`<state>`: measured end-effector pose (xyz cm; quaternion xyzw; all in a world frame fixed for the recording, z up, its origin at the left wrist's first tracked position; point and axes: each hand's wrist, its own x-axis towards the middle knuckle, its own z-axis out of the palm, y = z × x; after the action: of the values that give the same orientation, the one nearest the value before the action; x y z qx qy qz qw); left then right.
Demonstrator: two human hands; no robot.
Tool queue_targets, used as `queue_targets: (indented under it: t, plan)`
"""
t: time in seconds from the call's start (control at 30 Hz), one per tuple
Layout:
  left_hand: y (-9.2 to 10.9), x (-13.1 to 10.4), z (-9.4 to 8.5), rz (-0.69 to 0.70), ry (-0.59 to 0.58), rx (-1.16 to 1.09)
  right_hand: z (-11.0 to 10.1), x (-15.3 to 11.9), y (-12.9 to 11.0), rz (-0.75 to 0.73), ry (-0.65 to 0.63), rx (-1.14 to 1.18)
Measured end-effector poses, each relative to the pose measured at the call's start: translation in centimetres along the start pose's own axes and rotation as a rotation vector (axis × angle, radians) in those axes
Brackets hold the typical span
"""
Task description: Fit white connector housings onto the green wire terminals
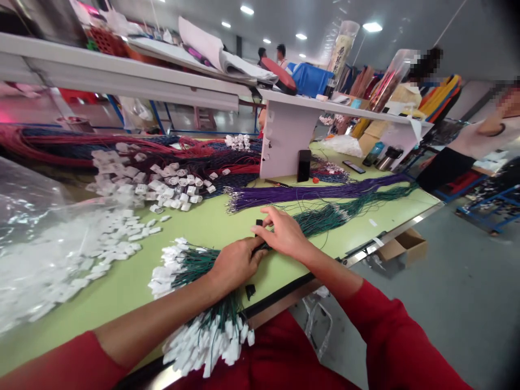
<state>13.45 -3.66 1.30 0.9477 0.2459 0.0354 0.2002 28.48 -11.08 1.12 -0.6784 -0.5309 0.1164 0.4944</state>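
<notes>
My left hand (236, 264) is closed palm-down over a bundle of dark green wires (199, 265). White plastic connectors (168, 265) cap the ends of these wires on the table, and a second cluster of white connectors (211, 342) hangs over the front edge. Right beside it, my right hand (285, 234) bends its fingers around a short black strip (259, 222) at the bundle, thumb and forefinger held apart above. The fingers partly hide where strip and wires meet. A small black scrap (250, 291) lies by the table edge near my left hand.
Loose white connectors (97, 254) and a clear plastic bag (32, 184) cover the left side. Purple wires (292, 196) and more green wires (345, 212) stretch rightward. A phone (303, 166) leans on the shelf divider (284, 141). A cardboard box (406, 246) sits below the right edge.
</notes>
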Motion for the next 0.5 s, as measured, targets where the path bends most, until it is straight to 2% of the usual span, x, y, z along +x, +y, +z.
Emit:
queue_targets:
  t: [0.07,0.1,0.2,0.23,0.27,0.33,0.4,0.5]
  plan:
    - [0.0,-0.6,0.3,0.035,0.035,0.064,1.2,2.4,-0.2,0.159,-0.129,0.198]
    - [-0.2,-0.7,0.4,0.039,0.076,0.046,1.6,3.1,-0.4,0.234,-0.139,0.338]
    - [-1.4,-0.3,0.3,-0.041,0.194,-0.196,2.2,2.5,-1.3,0.315,-0.013,0.721]
    - [-1.8,0.0,0.0,-0.099,0.166,-0.343,2.2,1.4,-1.6,0.293,0.017,0.798]
    - [-2.2,0.4,-0.4,-0.162,0.09,-0.497,2.1,0.0,-1.8,0.262,0.024,0.848]
    - [-2.6,1.2,-1.4,-0.269,-0.145,-0.742,2.1,-3.5,-1.4,0.212,0.008,0.873]
    - [-2.6,1.7,-2.3,-0.323,-0.319,-0.861,2.7,-7.0,-0.1,0.185,0.001,0.823]
    - [-2.3,1.9,-2.6,-0.319,-0.345,-0.907,3.7,-10.3,2.6,0.19,-0.06,0.743]
